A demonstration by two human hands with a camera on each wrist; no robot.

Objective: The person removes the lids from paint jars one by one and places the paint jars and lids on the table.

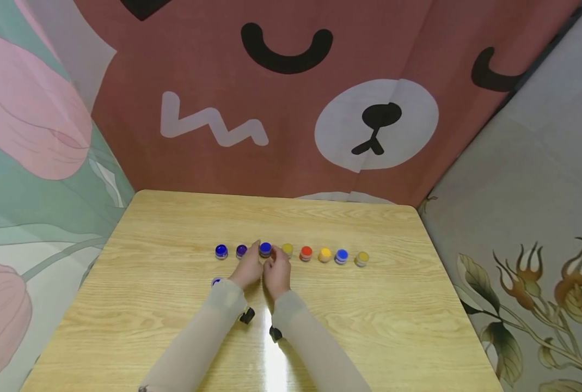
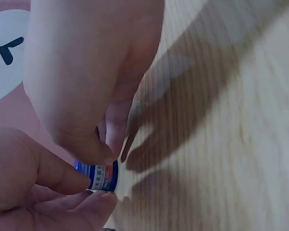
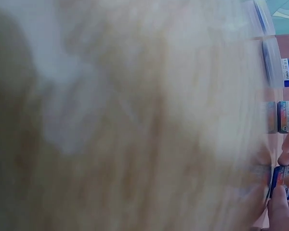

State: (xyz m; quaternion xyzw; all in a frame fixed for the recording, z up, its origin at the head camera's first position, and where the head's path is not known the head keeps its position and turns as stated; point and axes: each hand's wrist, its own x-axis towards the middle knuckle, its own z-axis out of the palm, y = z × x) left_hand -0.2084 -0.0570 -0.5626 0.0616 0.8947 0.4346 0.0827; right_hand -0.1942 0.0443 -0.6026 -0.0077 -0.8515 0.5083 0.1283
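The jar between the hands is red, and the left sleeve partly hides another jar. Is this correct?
Not red: the head view shows the jar between the left hand and right hand is blue. The left sleeve partly hides another jar.

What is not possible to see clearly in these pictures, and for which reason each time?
Blue object, head view: mostly covered by the left sleeve.
Held jar, left wrist view: fingers cover part of the label; its print is too small to read.
Jar above the held one, right wrist view: cut off by the right edge.
Tabletop, right wrist view: blurred.
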